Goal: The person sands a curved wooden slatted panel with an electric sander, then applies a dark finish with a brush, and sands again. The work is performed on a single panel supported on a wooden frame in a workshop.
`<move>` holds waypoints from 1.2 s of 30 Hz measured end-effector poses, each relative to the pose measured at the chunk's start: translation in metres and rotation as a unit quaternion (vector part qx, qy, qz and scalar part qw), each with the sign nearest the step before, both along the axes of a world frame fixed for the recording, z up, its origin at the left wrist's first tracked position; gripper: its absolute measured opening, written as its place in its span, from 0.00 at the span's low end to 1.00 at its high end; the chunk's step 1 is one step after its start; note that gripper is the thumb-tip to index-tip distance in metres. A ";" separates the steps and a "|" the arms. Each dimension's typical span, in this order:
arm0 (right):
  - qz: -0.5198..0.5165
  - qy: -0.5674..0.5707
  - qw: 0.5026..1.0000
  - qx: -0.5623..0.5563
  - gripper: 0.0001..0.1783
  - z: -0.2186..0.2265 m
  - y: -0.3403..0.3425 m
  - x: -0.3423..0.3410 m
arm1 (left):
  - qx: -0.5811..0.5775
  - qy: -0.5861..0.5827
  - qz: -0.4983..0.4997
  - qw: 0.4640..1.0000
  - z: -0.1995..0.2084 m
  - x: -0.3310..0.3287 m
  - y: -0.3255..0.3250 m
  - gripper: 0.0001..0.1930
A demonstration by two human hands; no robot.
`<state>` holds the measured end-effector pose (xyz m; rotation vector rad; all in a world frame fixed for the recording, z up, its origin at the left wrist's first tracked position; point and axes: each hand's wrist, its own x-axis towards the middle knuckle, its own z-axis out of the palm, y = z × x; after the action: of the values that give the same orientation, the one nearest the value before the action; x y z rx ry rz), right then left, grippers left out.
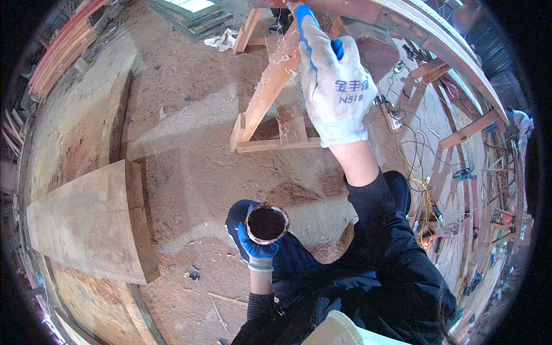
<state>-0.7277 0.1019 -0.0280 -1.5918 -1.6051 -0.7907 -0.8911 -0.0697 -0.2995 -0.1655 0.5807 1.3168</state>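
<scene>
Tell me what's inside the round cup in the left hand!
Something dark, almost black, shows inside the cup, which the left hand holds. I can't tell what it is, and the bottom is hidden.

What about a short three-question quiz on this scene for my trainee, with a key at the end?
1. Multiple choice: how is the round container supported? A) it stands on the floor; B) the left hand holds it; C) it hangs from a cord.
2. True or false: the right hand is gloved.
3. Fill in the blank: seen by the person, the broad wooden slab lies to the ____ of the container.

Key: 1 B; 2 true; 3 left.
</scene>
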 end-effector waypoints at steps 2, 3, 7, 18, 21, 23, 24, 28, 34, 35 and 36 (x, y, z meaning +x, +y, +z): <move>0.026 0.026 0.999 0.019 0.28 -0.002 0.003 0.005 | 0.009 0.006 0.001 1.000 -0.004 0.000 0.001 0.31; 0.011 0.023 0.999 0.024 0.28 -0.002 0.008 0.007 | 0.012 0.009 0.003 1.000 -0.006 0.002 0.001 0.31; -0.002 -0.013 0.998 0.061 0.26 -0.014 0.021 0.010 | 0.018 0.012 0.008 1.000 0.006 0.005 0.001 0.30; 0.040 -0.005 0.997 0.061 0.20 -0.021 0.018 0.010 | 0.006 0.022 0.017 1.000 0.012 0.008 0.002 0.28; 0.045 0.047 0.989 0.131 0.21 -0.024 0.024 0.022 | 0.003 0.018 0.021 1.000 0.013 0.011 0.003 0.29; -0.003 0.029 0.994 0.103 0.22 -0.029 0.029 0.017 | -0.018 -0.024 0.002 1.000 0.009 0.009 0.002 0.29; -0.016 0.025 0.996 0.083 0.23 -0.033 0.028 0.013 | -0.024 -0.036 -0.005 0.999 0.007 0.008 0.001 0.29; 0.037 0.054 0.993 0.098 0.25 -0.039 0.027 0.019 | -0.011 0.006 0.013 1.000 0.003 0.009 -0.001 0.29; -0.034 0.016 0.999 0.024 0.23 -0.046 0.031 0.022 | -0.016 0.024 0.011 1.000 0.006 0.011 0.000 0.29; -0.012 0.032 0.999 0.033 0.22 -0.045 0.028 0.020 | -0.013 0.020 0.015 1.000 0.006 0.010 0.001 0.29; 0.010 0.048 0.998 0.042 0.21 -0.042 0.023 0.018 | -0.009 0.016 0.019 1.000 0.007 0.009 0.002 0.28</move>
<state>-0.7099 0.1249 -0.0704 -1.5289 -1.4974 -0.7491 -0.8821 -0.0680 -0.2928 -0.1707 0.6180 1.3528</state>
